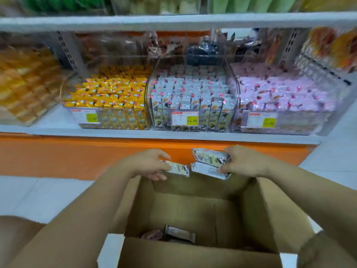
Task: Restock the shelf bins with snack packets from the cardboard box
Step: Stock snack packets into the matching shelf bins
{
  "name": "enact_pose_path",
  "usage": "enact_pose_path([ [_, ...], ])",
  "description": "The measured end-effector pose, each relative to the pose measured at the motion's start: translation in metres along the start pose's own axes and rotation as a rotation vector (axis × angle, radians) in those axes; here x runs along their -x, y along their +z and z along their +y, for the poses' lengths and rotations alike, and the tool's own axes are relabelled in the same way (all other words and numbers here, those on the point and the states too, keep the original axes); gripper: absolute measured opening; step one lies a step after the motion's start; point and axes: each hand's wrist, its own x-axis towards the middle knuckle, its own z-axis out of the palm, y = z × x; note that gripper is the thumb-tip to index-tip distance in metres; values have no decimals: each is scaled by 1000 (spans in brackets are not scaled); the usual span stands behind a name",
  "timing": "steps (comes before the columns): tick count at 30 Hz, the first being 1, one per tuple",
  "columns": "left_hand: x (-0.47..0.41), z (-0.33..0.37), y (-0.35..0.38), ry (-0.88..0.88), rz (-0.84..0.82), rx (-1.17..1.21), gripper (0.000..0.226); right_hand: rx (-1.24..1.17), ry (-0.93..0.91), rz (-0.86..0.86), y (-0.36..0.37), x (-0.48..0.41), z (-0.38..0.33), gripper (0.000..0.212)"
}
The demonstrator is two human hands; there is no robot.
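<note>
An open cardboard box (195,254) stands on the floor below me, with a few packets (179,235) left at its bottom. Above its far rim, my left hand (144,163) pinches one white snack packet (178,168). My right hand (244,161) grips two stacked white packets (209,163). On the shelf ahead stand clear bins: a yellow-packet bin (108,97), a white-packet bin (193,97) in the middle and a pink-packet bin (284,97). Both hands are below the shelf edge, in front of the orange base.
An orange shelf base (58,155) runs under the white shelf edge (154,135). Price tags (185,118) hang on the bin fronts. More bins with orange and brown snacks sit at the left, right and behind. White floor tiles (38,196) lie to the left of the box.
</note>
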Motion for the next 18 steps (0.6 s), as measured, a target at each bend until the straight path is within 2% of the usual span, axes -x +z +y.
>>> enact_pose_path([
  [4, 28, 38, -17, 68, -42, -18, 29, -143, -106, 192, -28, 35, -1, 22],
  [7, 40, 57, -14, 119, -99, 78, 19, -284, -178, 293, -28, 48, -4, 17],
  [13, 30, 68, -6, 162, -55, 510, 45, -586, -253, 457, -7, 38, -15, 23],
  [18, 19, 80, 2, 195, -22, 757, 34, -533, -275, 578, -7, 26, -18, 39],
])
